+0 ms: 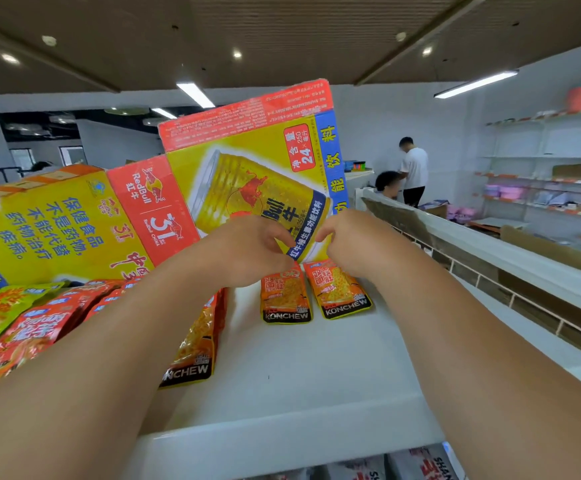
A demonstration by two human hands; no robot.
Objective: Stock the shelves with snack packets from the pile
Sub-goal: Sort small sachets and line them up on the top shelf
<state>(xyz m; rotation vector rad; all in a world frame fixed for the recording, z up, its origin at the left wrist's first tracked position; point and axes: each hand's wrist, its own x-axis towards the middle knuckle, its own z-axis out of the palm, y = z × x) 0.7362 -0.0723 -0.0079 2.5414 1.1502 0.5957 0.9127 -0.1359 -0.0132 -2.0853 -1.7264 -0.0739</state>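
Note:
Two orange KONCHEW snack packets lie side by side at the back of the white top shelf (292,372), against a yellow and red Red Bull carton (247,174). My left hand (247,251) curls its fingers onto the top edge of the left packet (285,299). My right hand (348,244) does the same at the top edge of the right packet (341,292). Both packets' top ends are hidden under my fingers. A pile of red, orange and yellow-green packets (36,327) lies at the left, partly under my left forearm. More orange packets (195,344) stand in a row beside that arm.
A second Red Bull carton (50,226) lies on its side behind the pile. More packets (420,465) show on the shelf below. A railed white shelf unit (490,251) runs along the right. Two people (410,168) are far back by wall shelves (542,188).

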